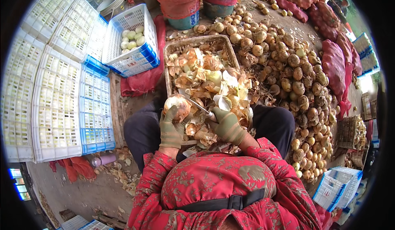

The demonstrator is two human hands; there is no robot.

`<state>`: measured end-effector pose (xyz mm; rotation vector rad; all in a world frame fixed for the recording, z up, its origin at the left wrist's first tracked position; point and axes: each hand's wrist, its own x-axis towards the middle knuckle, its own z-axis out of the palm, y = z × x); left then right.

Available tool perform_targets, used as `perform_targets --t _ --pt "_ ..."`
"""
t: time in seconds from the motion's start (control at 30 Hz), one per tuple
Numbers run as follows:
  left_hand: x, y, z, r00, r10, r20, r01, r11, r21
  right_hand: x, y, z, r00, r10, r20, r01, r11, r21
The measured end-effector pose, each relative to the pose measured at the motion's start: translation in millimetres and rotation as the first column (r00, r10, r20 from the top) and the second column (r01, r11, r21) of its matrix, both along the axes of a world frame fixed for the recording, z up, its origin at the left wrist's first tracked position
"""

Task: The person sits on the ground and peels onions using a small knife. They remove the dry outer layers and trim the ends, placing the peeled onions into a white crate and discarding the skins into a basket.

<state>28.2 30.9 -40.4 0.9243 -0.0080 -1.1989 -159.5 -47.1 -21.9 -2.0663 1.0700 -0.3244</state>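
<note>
My left hand (170,130), in a green knit glove, grips an onion (177,106) whose skin is partly off, showing a pale top. In the matching glove, my right hand (227,125) is closed around the handle of a knife (199,106). Its blade slants up and left, close to the onion's upper side; whether it touches cannot be made out. Beneath both hands, between my knees, lies a plastic crate (167,75) heaped with papery onion skins (203,85). Some pale onion pieces show among the peelings.
A white and blue crate (132,62) at upper left holds peeled onions (133,39). Stacked full crates (58,103) line the left side. Unpeeled onions (297,75) are heaped on the right, beside red mesh sacks (334,66). Buckets (182,8) stand ahead.
</note>
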Motion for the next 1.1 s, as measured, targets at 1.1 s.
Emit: perform_targets --t 1.1 --pt "-38 -4 39 0.935 -0.333 0.121 0.354 0.866 -0.353 -18 -26 56 0.517 -0.628 0.582 0.156 0.738 0.657"
